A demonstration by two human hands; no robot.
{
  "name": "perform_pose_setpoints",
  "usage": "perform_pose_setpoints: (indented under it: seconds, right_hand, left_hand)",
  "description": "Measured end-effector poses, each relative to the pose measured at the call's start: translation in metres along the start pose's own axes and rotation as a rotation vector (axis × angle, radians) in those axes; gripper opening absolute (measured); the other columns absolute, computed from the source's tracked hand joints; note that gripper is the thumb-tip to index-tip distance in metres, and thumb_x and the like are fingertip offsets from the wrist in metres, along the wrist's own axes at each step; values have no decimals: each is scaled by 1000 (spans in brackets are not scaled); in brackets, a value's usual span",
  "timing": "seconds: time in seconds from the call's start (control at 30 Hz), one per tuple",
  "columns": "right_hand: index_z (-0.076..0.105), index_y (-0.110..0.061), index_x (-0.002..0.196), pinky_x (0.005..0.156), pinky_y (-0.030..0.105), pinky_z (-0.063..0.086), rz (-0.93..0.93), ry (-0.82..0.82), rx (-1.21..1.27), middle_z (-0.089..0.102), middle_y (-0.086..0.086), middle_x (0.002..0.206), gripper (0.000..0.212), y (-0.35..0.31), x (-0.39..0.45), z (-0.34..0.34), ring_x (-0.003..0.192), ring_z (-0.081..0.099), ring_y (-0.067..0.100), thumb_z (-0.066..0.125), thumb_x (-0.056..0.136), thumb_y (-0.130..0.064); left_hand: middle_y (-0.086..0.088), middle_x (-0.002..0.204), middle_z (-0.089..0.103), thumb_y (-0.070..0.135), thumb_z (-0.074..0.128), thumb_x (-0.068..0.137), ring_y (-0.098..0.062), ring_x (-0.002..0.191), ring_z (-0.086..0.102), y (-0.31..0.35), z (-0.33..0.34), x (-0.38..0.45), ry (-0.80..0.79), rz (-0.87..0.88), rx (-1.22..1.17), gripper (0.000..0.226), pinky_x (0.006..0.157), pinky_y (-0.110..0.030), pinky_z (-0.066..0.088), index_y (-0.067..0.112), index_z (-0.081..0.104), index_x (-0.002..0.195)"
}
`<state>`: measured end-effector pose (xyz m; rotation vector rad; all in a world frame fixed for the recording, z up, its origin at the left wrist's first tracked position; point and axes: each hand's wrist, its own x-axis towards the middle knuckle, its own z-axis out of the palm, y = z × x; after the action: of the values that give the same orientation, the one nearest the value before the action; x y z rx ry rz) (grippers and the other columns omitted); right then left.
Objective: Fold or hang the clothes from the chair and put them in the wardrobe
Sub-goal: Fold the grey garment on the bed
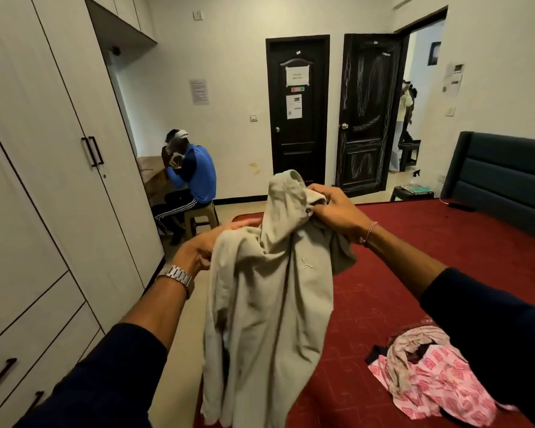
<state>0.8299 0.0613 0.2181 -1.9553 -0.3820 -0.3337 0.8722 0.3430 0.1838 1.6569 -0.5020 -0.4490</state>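
Observation:
A beige collared shirt (269, 304) hangs in the air in front of me, over the left edge of the bed. My right hand (334, 211) grips its collar near a button, fingers curled round the cloth. My left hand (204, 248), with a metal watch at the wrist, holds the shirt's shoulder from the left, its fingers partly hidden by the cloth. The white wardrobe (59, 180) stands along the left wall with its doors closed. A pile of pink patterned clothes (433, 375) lies on the bed at lower right.
The bed with a red cover (414, 257) fills the right side, a dark headboard (507, 186) behind it. A person in a blue top (195, 174) sits on a stool at a desk beyond the wardrobe. Two dark doors (297, 112) stand at the far wall, one open.

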Motion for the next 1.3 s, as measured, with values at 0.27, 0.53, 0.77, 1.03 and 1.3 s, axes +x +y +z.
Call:
perform_pose_setpoints:
  seconds: [0.27, 0.53, 0.77, 1.03, 1.3]
  right_hand:
    - [74, -16, 82, 73, 35, 49, 64, -39, -68, 73, 13, 85, 8, -8, 2, 4, 77, 60, 13, 67, 79, -18]
    - [67, -20, 79, 73, 30, 52, -19, -212, -288, 69, -7, 77, 9, -18, -5, 3, 73, 62, 6, 75, 83, -22]
    - [64, -9, 101, 75, 34, 58, 170, -305, -490, 73, 7, 94, 21, 7, -40, -28, 88, 70, 22, 76, 84, -15]
    - [76, -15, 104, 72, 34, 63, 288, -145, -369, 76, 10, 95, 21, 19, -76, -43, 79, 73, 18, 75, 84, -14]
    - [53, -22, 128, 88, 19, 52, 202, -426, -452, 64, -8, 119, 83, -35, -97, -65, 106, 62, 7, 96, 57, -31]
  left_hand:
    - [-19, 147, 47, -1, 66, 81, -35, 131, 47, -1, 1, 1, -477, -87, -193, 72, 108, -44, 40, 8, 43, 149]
    - [-19, 123, 68, -13, 69, 83, -34, 118, 63, 13, 50, 9, -78, 139, 200, 47, 97, -35, 55, 6, 63, 126]
    - [-17, 86, 68, 15, 54, 100, -21, 74, 57, 17, 39, 3, 221, 285, 448, 22, 65, -32, 46, 22, 74, 97]
    - [17, 55, 54, 16, 72, 89, -1, 55, 45, 24, 27, -18, 550, 412, 544, 34, 50, -16, 35, 28, 59, 60]
    - [-8, 63, 53, 30, 80, 74, -14, 60, 44, 52, 3, -60, 641, 387, 648, 40, 55, -29, 34, -4, 58, 70]
